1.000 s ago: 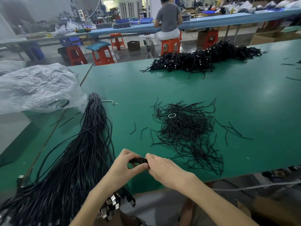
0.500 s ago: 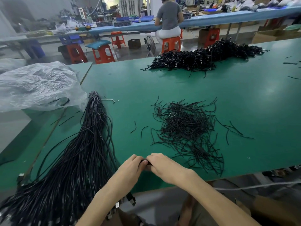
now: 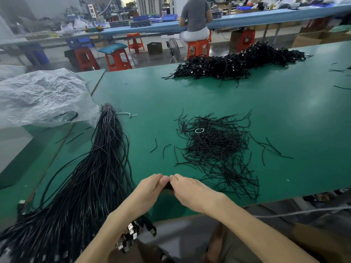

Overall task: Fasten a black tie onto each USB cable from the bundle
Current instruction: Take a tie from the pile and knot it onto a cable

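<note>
Black cable bundle (image 3: 91, 177) beside loose ties (image 3: 214, 149)

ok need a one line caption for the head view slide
Left hand and right hand pinch a black item above the green table, between cable bundle and loose ties.

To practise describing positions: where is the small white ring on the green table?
In the head view, the ring lies on the far-left part of the tie pile, mid-table, to the right of the cable bundle.
</note>
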The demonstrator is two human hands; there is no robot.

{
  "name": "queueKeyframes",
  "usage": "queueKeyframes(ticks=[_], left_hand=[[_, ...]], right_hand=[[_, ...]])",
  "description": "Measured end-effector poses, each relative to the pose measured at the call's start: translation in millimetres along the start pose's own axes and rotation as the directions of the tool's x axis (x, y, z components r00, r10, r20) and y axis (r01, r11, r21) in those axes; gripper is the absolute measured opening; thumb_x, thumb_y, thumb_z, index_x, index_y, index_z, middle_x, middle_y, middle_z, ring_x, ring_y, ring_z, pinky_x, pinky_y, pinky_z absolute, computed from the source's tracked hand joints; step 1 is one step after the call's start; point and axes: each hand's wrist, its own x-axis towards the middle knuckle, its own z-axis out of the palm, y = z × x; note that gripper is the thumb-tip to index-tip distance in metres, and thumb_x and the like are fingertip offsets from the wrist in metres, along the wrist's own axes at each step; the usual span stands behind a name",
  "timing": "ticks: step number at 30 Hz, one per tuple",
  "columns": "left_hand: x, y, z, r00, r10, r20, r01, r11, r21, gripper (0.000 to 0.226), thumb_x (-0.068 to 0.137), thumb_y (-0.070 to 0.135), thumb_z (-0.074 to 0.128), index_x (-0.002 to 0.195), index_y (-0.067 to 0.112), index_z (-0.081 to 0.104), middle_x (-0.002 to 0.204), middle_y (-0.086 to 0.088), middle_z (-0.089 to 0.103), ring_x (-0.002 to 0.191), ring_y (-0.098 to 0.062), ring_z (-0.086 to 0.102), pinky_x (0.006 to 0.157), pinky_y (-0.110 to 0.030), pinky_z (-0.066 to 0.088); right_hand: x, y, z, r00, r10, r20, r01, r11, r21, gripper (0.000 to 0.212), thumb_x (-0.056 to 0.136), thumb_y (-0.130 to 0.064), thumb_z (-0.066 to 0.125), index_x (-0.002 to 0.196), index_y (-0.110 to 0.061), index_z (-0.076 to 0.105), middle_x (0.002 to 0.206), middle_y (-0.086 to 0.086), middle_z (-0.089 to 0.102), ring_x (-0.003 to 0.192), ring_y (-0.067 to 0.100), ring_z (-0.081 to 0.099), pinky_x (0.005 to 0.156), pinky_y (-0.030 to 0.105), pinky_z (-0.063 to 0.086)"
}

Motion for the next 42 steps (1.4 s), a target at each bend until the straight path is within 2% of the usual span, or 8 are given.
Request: queueKeyframes(ticks=[12, 16, 20, 26, 29, 34, 37, 42], left_hand=[[3.6, -3.2, 14.6, 0.987, -0.016, -0.157, 0.039, 0.989, 0.144, 0.033, 0.11, 0.023, 0.033, 0.077, 0.018, 0.034, 0.069, 0.004, 0.037, 0.064, -0.017, 0.031, 0.062, -0.033, 0.032], [9.6, -1.6, 8.2, 0.999, -0.044, 0.031, 0.04, 0.991, 0.127, 0.039, 0.111, 0.026, 0.032, 0.075, 0.016, 0.042, 0.068, 0.0, 0.049, 0.058, -0.016, 0.038, 0.058, -0.031, 0.034], [12.2, -1.0, 5.5, 0.981, -0.028, 0.192, 0.066, 0.978, -0.197, 0.046, 0.113, 0.034, 0.031, 0.086, 0.011, 0.061, 0.07, 0.003, 0.062, 0.048, -0.011, 0.048, 0.05, -0.024, 0.04], [25.9, -8.0, 15.5, 0.994, 0.047, -0.102, -0.03, 0.985, 0.169, 0.045, 0.109, 0.047, 0.024, 0.08, 0.019, 0.043, 0.066, 0.003, 0.054, 0.055, -0.017, 0.042, 0.057, -0.038, 0.035], [37.2, -14.5, 16.1, 0.964, -0.045, -0.264, 0.061, 0.997, 0.054, 0.047, 0.109, 0.048, 0.023, 0.076, 0.019, 0.042, 0.064, 0.003, 0.052, 0.053, -0.019, 0.042, 0.054, -0.036, 0.032], [57.4, -24.2, 21.0, 0.884, -0.306, -0.353, 0.173, 0.916, -0.362, 0.054, 0.111, 0.042, 0.025, 0.071, 0.012, 0.045, 0.061, 0.002, 0.051, 0.053, -0.016, 0.044, 0.053, -0.031, 0.037], [63.2, -25.4, 20.0, 0.882, -0.358, -0.306, 0.133, 0.812, -0.568, 0.051, 0.111, 0.042, 0.028, 0.075, 0.011, 0.045, 0.053, 0.007, 0.04, 0.044, -0.014, 0.032, 0.043, -0.029, 0.029], [60.6, -25.1, 20.3, 0.888, -0.331, -0.319, 0.077, 0.791, -0.607, 0.049, 0.111, 0.041, 0.029, 0.077, 0.01, 0.045, 0.053, 0.009, 0.034, 0.044, -0.011, 0.026, 0.043, -0.025, 0.024]], right_hand=[[-2.9, -1.7, 1.2, 0.999, -0.05, -0.014, 0.048, 0.991, -0.125, 0.028, 0.111, -0.037, 0.034, 0.112, -0.011, 0.044, 0.102, 0.008, 0.058, 0.085, 0.03, 0.064, 0.064, 0.039, 0.039], [-2.2, 6.5, 2.7, 0.997, -0.073, -0.036, 0.063, 0.974, -0.218, 0.013, 0.112, -0.021, 0.035, 0.111, -0.013, 0.044, 0.104, 0.008, 0.061, 0.086, 0.032, 0.065, 0.063, 0.039, 0.036], [-0.4, 14.6, -2.5, 0.992, -0.104, -0.065, 0.086, 0.967, -0.239, 0.015, 0.112, -0.024, 0.035, 0.112, -0.014, 0.046, 0.106, 0.006, 0.059, 0.092, 0.031, 0.063, 0.065, 0.04, 0.037], [17.9, 25.3, -13.0, 0.984, -0.083, -0.156, 0.046, 0.974, -0.222, 0.025, 0.11, -0.033, 0.039, 0.121, -0.012, 0.046, 0.117, 0.005, 0.057, 0.106, 0.025, 0.059, 0.085, 0.038, 0.047], [27.8, 42.4, -27.2, 0.97, 0.024, -0.242, -0.062, 0.987, -0.148, 0.044, 0.105, -0.043, 0.047, 0.134, -0.01, 0.046, 0.127, 0.006, 0.054, 0.115, 0.022, 0.053, 0.099, 0.039, 0.047], [29.7, 87.3, -42.6, 0.841, 0.285, -0.46, -0.377, 0.918, -0.121, 0.043, 0.102, -0.025, 0.061, 0.138, -0.007, 0.047, 0.132, 0.012, 0.052, 0.12, 0.025, 0.049, 0.101, 0.035, 0.047], [29.0, 107.8, -40.5, 0.803, 0.405, -0.437, -0.511, 0.845, -0.155, 0.034, 0.102, -0.027, 0.062, 0.128, -0.007, 0.054, 0.127, 0.012, 0.054, 0.118, 0.028, 0.046, 0.097, 0.035, 0.046], [32.1, 119.7, -34.8, 0.785, 0.457, -0.419, -0.533, 0.842, -0.081, 0.005, 0.103, -0.02, 0.061, 0.104, -0.016, 0.059, 0.109, 0.004, 0.062, 0.108, 0.024, 0.047, 0.088, 0.033, 0.039]])
